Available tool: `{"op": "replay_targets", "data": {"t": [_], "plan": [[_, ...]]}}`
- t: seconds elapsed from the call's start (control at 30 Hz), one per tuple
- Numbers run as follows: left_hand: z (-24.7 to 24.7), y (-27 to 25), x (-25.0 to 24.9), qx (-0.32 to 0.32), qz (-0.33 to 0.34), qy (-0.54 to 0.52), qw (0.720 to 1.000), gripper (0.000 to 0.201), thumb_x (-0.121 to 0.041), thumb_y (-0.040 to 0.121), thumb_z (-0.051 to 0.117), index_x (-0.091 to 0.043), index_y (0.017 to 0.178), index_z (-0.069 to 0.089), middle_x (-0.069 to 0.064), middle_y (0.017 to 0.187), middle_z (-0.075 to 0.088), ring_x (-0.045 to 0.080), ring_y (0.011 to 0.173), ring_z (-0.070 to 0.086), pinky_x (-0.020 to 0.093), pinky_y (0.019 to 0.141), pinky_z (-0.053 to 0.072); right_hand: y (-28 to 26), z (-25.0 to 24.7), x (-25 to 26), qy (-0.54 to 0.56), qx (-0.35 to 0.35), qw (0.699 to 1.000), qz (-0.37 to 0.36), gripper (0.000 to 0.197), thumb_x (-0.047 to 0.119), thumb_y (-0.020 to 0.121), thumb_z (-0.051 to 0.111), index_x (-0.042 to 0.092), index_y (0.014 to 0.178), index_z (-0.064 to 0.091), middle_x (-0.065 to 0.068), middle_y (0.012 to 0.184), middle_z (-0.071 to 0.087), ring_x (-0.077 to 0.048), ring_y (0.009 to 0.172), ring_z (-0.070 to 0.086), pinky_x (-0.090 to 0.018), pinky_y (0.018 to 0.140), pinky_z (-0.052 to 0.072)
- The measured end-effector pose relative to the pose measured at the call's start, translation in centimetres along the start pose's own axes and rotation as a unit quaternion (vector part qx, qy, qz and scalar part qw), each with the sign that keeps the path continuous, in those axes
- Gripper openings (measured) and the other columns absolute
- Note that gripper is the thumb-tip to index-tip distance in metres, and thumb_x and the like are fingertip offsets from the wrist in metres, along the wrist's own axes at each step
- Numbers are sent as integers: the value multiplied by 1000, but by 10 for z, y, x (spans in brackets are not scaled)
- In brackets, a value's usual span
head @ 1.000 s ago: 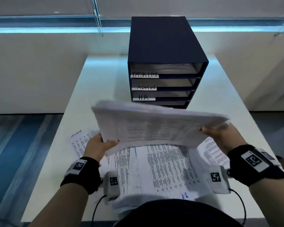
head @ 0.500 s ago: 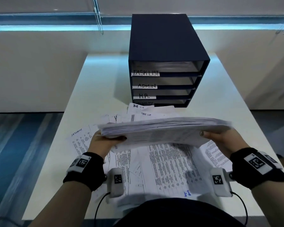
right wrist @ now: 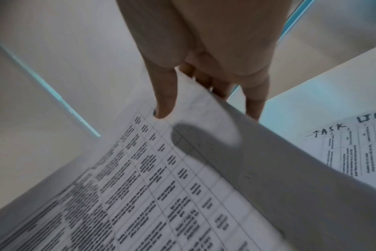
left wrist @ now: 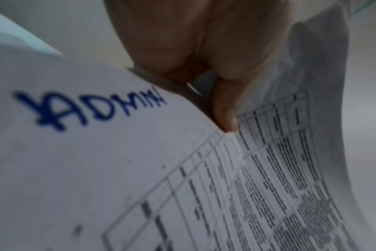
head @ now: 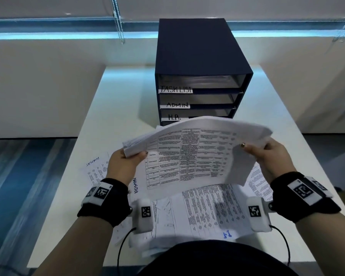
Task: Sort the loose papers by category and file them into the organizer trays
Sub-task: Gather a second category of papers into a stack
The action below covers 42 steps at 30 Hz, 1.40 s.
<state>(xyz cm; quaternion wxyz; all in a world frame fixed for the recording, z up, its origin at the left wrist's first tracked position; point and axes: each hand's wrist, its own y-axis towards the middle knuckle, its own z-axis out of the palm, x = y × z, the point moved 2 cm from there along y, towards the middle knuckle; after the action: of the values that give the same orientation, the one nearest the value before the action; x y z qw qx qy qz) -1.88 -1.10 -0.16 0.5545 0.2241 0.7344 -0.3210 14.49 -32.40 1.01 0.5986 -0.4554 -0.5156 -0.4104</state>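
Observation:
Both hands hold a thick stack of printed papers (head: 197, 154) above the table, its top sheet a table of text tilted toward me. My left hand (head: 126, 162) grips the stack's left edge, thumb on top; the left wrist view shows the thumb (left wrist: 223, 108) pinching sheets, one marked "ADMIN" (left wrist: 88, 108). My right hand (head: 267, 156) grips the right edge, thumb (right wrist: 164, 100) on top and fingers beneath. The dark blue organizer (head: 195, 62) stands beyond, its trays labelled TASK LIST (head: 175, 89), ADMIN (head: 176, 105) and H.R. (head: 174, 117). The stack hides its lowest tray.
More loose sheets (head: 205, 212) lie spread on the white table (head: 118, 100) under the hands, one at the left (head: 96, 170) and one marked "TASK LIST" (right wrist: 350, 147) at the right. The table's edges drop to striped floor at the left.
The stack, held nearly flat half a second ago, has been lifted and tilted so its printed top sheet faces me. Both hands rose with it and keep their grip.

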Motion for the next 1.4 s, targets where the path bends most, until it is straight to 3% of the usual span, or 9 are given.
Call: {"op": "replay_targets", "data": {"t": [0.1, 0.2, 0.3, 0.47, 0.6, 0.77, 0.9, 1.17, 1.4], "plan": [[1, -1, -8, -10, -12, -44, 999, 14, -10, 72, 77, -15, 84, 71, 3, 83, 73, 28, 89, 67, 45, 86, 53, 5, -1, 0, 15, -13, 999, 45, 71, 29, 54, 86, 15, 118, 58, -8, 99, 70, -28, 96, 63, -38, 76, 52], [4, -7, -17, -21, -26, -138, 990, 14, 3, 74, 72, -8, 80, 68, 2, 74, 71, 25, 79, 65, 38, 79, 54, -2, 3, -15, 16, 11, 989, 147, 121, 47, 32, 92, 18, 137, 40, -12, 121, 62, -30, 106, 62, -44, 88, 49], [12, -12, -21, -8, -29, -202, 979, 17, 6, 76, 68, -8, 86, 69, 6, 83, 71, 26, 85, 65, 40, 85, 53, -11, 13, -29, 151, 21, 968, 197, 96, 27, 59, 84, 21, 139, 31, -5, 101, 71, -30, 101, 64, -48, 91, 50], [33, -28, -17, 73, -42, -246, 966, 21, 8, 79, 62, -8, 94, 66, 8, 92, 70, 22, 87, 66, 33, 77, 56, -13, 33, -22, 237, 52, 957, 159, 74, 9, 49, 86, 14, 108, 42, -1, 71, 65, -16, 67, 65, -39, 72, 58], [21, -20, -10, 63, -8, -149, 987, 21, -1, 78, 68, -15, 94, 69, -1, 90, 72, 18, 88, 66, 23, 73, 54, -8, 24, 0, 174, -23, 982, 68, 19, -9, 88, 50, 9, 96, 52, 2, 63, 64, -11, 60, 63, -29, 58, 57], [10, -11, -2, 81, 34, 14, 996, 31, 5, 76, 67, -18, 96, 70, 1, 94, 73, 17, 85, 66, 23, 73, 52, -15, 31, 29, 113, 10, 993, -22, 38, 15, 64, 68, 9, 100, 57, 2, 81, 71, -16, 77, 66, -32, 68, 58], [26, -17, 6, 71, 53, 108, 990, 26, -1, 83, 62, -11, 107, 64, -6, 101, 67, 16, 94, 62, 26, 84, 46, -28, 52, 29, 12, 20, 998, -50, 28, -7, 85, 57, 19, 94, 61, 6, 92, 73, -17, 93, 66, -37, 89, 52], [35, -17, 27, 57, 47, 195, 978, 8, -13, 89, 59, -19, 95, 61, -1, 93, 63, 18, 94, 60, 10, 62, 37, -37, 60, 10, -45, 35, 998, -15, 26, 4, 92, 54, 28, 96, 63, 19, 90, 73, 3, 86, 68, -21, 75, 49], [35, -27, 27, 123, 43, 175, 976, 33, -16, 94, 52, -20, 127, 51, -11, 113, 58, 12, 106, 53, 25, 91, 37, -38, 62, 3, -41, 49, 998, 11, 25, 7, 90, 58, 27, 103, 62, 9, 106, 72, -10, 101, 67, -36, 92, 50]]}}
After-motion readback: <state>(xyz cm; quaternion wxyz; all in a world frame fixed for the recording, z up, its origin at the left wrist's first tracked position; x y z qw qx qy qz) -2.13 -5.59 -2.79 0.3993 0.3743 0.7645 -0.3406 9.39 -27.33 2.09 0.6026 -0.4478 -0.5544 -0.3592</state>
